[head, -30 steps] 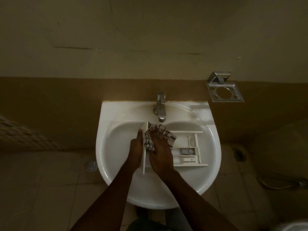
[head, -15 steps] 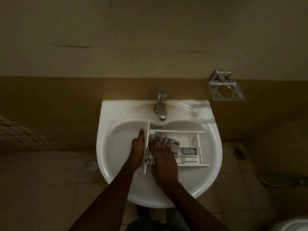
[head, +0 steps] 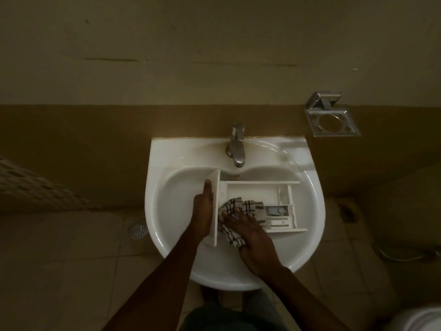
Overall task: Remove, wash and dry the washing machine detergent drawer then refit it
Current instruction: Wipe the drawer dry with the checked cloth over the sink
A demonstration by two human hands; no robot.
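Head view: a white drawer (head: 253, 192) is lying inside the sink (head: 310, 187) bowl, just in front of the tap (head: 236, 146), with its front panel standing on edge toward the sink's left side and its small compartments pointing toward the sink's right side. The left hand (head: 202, 211) is holding that front panel from outside, its thumb lying straight along the panel toward the tap and its other fingers hidden. The right hand (head: 250, 232) is pressing a checked cloth (head: 248, 206) into the drawer's large compartment beside the panel, its fingers bent over the bunched fabric and one end of the cloth sticking out under the palm. A metal soap holder (head: 333, 120) is hanging on the wall behind the sink's right corner. A floor drain (head: 138, 229) is showing just left of the sink.
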